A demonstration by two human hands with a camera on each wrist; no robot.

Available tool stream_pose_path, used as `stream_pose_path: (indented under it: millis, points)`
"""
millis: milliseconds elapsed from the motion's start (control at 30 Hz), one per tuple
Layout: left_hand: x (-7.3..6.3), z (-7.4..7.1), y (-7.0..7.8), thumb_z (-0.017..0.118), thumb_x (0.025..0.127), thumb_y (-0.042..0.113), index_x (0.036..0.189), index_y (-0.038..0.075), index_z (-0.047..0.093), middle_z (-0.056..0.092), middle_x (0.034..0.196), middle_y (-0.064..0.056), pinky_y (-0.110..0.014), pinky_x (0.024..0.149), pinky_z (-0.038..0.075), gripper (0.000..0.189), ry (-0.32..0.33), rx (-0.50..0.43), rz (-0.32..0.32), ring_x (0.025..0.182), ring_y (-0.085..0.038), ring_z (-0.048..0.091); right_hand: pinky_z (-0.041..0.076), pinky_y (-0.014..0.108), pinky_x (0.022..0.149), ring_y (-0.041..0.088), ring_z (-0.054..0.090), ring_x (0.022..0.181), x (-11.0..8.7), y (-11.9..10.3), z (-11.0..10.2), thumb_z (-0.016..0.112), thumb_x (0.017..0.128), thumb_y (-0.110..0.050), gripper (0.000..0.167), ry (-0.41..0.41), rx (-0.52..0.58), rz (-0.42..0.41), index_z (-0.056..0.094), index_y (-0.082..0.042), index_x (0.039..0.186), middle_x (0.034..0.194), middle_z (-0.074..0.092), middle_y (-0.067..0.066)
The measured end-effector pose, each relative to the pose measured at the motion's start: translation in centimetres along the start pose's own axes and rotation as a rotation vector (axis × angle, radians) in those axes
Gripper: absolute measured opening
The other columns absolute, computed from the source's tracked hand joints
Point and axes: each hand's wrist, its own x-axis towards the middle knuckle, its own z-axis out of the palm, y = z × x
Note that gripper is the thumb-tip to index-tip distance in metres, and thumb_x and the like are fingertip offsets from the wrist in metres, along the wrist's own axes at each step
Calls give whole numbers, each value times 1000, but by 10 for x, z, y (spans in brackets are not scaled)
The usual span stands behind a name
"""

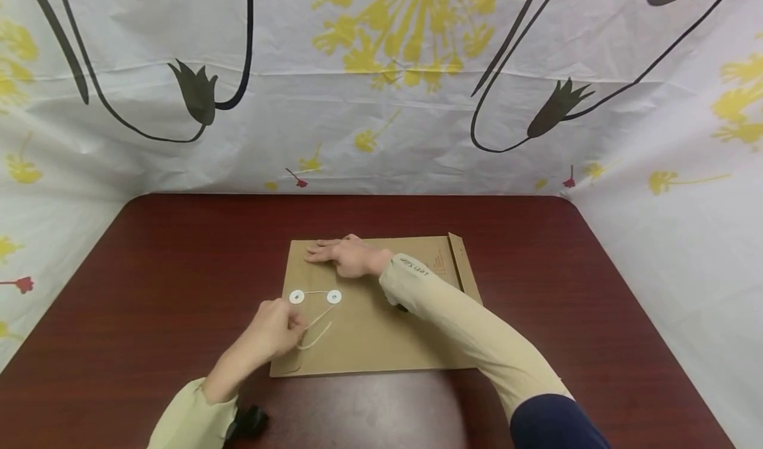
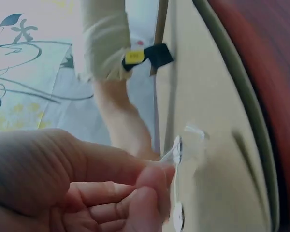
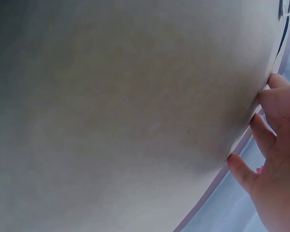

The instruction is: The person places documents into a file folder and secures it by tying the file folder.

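Note:
A brown kraft document envelope (image 1: pixel 381 330) lies flat on the table, with two white round buttons near its left side. White string (image 1: pixel 316 292) runs between the left button (image 1: pixel 297 297) and the right button (image 1: pixel 334 297), and a loose end curls below them. My left hand (image 1: pixel 277 326) pinches the string between thumb and fingers at the envelope's left edge; the left wrist view shows this pinch (image 2: pixel 154 186) close to the buttons. My right hand (image 1: pixel 352 257) rests on the upper part of the envelope with fingers spread. In the right wrist view its fingertips (image 3: pixel 239 166) touch the paper.
A dark red-brown table (image 1: pixel 197 257) extends around the envelope. At the envelope's right end a narrow flap (image 1: pixel 465 267) stands partly raised. Behind and beside the table hangs a white cloth (image 1: pixel 381 138) with floral prints.

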Motion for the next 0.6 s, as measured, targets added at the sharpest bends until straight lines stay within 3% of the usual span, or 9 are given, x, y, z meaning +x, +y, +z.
stream_pose_path:
  millis: [100, 300, 600]
  points:
    - [-4, -7, -9, 64, 69, -7, 60, 8, 65, 58, 56, 4, -26, 53, 44, 18, -6, 26, -1, 57, -10, 50, 23, 46, 107, 6, 24, 137, 0, 0, 0, 36, 92, 1, 58, 2, 0, -6, 42, -30, 141, 148, 32, -13]
    - [-7, -16, -31, 67, 72, -2, 59, 8, 63, 54, 57, 3, -28, 52, 42, 17, -53, 36, -72, 57, -13, 48, 22, 46, 107, 6, 23, 138, 0, 0, -1, 37, 91, 1, 59, -16, 9, -5, 41, -30, 141, 149, 30, -13]
    - [3, -26, -60, 64, 74, -1, 57, 6, 59, 52, 51, 1, -27, 45, 41, 19, -61, 46, -118, 45, -12, 48, 23, 45, 107, 6, 22, 138, 0, 0, -1, 36, 93, -1, 57, -16, 9, 0, 41, -30, 141, 149, 29, -13]
